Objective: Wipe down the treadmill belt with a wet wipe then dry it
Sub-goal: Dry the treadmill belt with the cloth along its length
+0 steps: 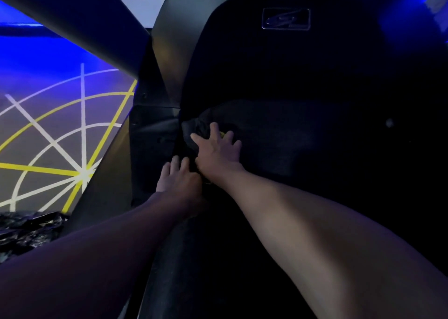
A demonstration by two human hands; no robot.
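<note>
The treadmill belt [303, 136] is a dark textured surface running from me up to the black motor cover [278, 64]. My right hand [218, 148] lies flat with spread fingers on a dark cloth [196, 127] at the belt's front left corner; a small yellow patch shows under the fingers. My left hand [178, 175] rests just behind and left of it on the dark side rail [150, 148], fingers pointing forward. Low light hides whether the left fingers hold an edge of the cloth.
A slanted treadmill upright [80, 20] crosses the upper left. Beside the machine, the floor [48, 136] has white and yellow curved lines under blue light. A crumpled black plastic bag [26, 231] lies at the lower left. A logo plate [286, 19] sits on the motor cover.
</note>
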